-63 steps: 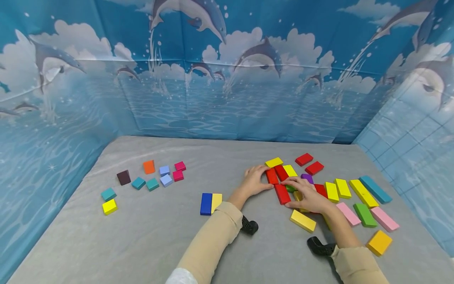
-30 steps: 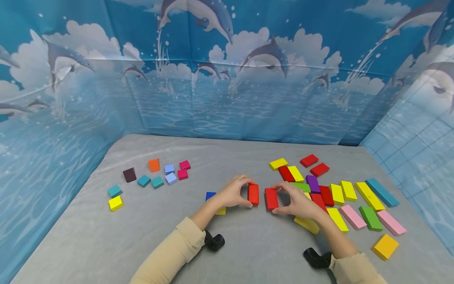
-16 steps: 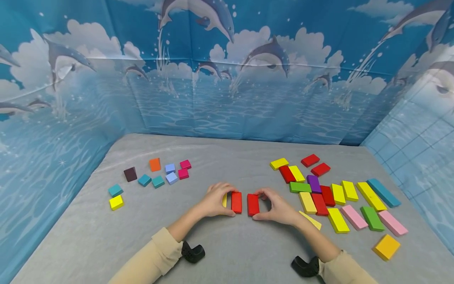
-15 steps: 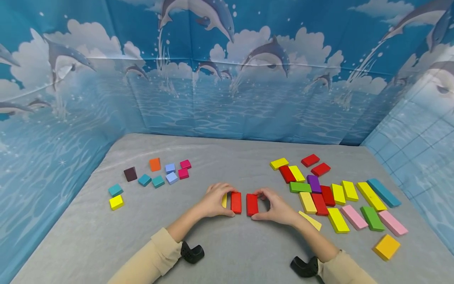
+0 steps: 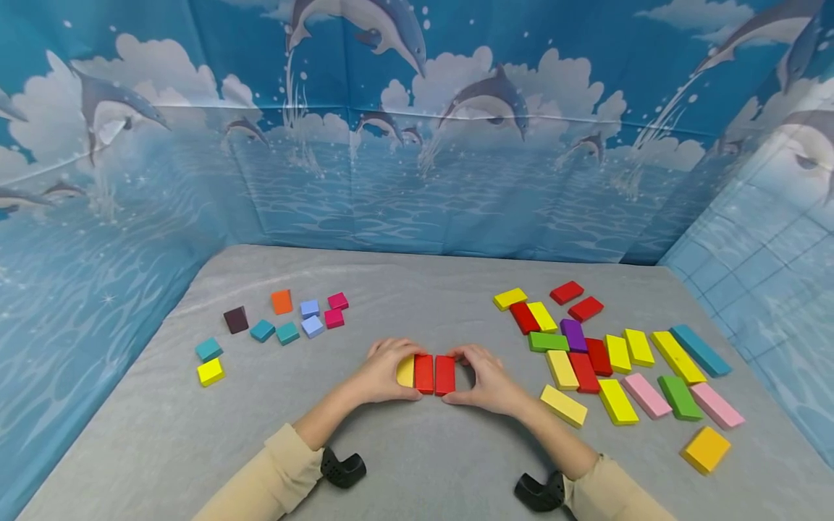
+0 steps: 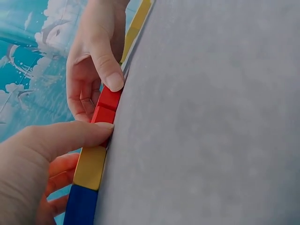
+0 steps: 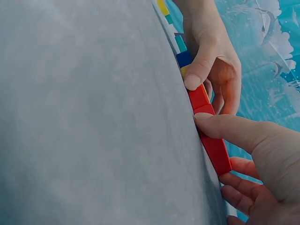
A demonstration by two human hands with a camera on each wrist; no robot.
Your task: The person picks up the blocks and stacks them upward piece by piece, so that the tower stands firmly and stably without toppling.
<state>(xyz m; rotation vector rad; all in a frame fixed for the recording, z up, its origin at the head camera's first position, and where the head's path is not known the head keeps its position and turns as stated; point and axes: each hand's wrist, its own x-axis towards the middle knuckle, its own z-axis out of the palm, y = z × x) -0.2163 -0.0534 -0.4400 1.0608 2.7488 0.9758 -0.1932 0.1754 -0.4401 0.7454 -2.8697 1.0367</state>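
The head view is bright, softly shadowed at five and seven o'clock; wrist views look dimmer, the bench (image 6: 206, 117) blurred.

Head cam high over table (image 5: 163, 449) near side, facing forward-down past far edge. Wrist cams close, low along tabletop, facing inward; both share red blocks (image 5: 423, 374).

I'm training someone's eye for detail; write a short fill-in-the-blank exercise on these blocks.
The left hand holds a block coloured ____.
In the left wrist view, the yellow block sits between that block and a ____ block.
In the head view, the purple block lies to the ____ of the left hand.

Red; blue; right.
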